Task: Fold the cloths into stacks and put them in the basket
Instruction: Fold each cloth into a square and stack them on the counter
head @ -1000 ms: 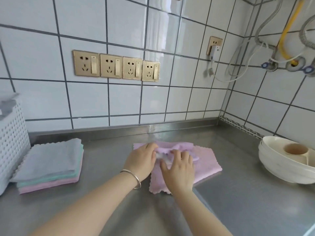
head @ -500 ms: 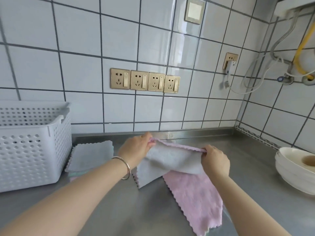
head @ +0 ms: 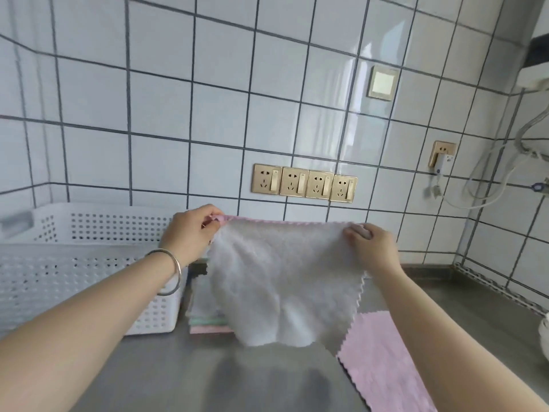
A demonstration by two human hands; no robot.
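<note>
Both hands grip one pale fluffy cloth with pink zigzag hem (head: 285, 281) by its top corners: left hand (head: 191, 233), right hand (head: 371, 245). It hangs with its top edge level, just right of the white perforated plastic basket (head: 89, 263), so the left hand is nearer.

Left of the left grip (head: 194, 233) stands the white basket (head: 89, 263), its top open. Below the held cloth (head: 285, 281), folded cloths (head: 205, 313) and a pink cloth (head: 386, 361) occupy the surface (head: 208, 379), bare nearer the person.
</note>
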